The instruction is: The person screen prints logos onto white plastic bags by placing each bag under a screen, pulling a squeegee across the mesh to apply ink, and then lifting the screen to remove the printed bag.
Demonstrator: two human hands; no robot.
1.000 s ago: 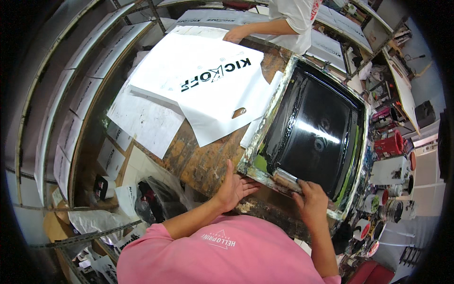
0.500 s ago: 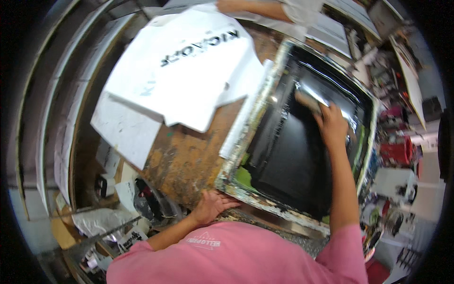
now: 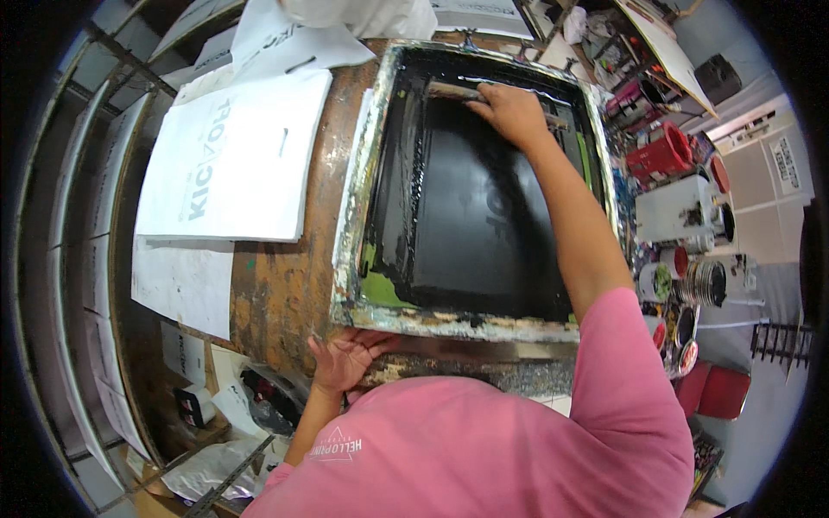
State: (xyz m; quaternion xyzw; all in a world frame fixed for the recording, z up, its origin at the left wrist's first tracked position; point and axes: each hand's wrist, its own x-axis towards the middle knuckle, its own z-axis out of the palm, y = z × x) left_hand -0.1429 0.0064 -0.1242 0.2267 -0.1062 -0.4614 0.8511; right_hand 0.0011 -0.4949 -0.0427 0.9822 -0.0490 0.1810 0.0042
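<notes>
A large screen-printing frame (image 3: 347, 259), crusted with dried paint, lies on the worktable with its mesh (image 3: 484, 250) coated in black ink. My right hand (image 3: 516, 114) is closed on the handle of a wooden squeegee (image 3: 453, 91) near the far end of the mesh. Part of the squeegee is hidden behind the hand. At the frame's near left corner my left hand (image 3: 344, 358) is open, thumb apart, its fingertips against the underside of the near edge. Left of the frame is a stack of white printed sheets (image 3: 250, 164).
A loose printed sheet (image 3: 294, 52) bends over the stack's far end, beside pale cloth (image 3: 371, 15). Shelving (image 3: 60, 285) with sheets runs along the left. Red buckets (image 3: 661, 151), a white container (image 3: 673, 209) and tins crowd the right. Below left lies a plastic bag (image 3: 203, 470).
My view has turned. My right hand and the squeegee are closer to the frame's far edge. The loose sheet has moved away to the far left, and the other person's arm no longer shows.
</notes>
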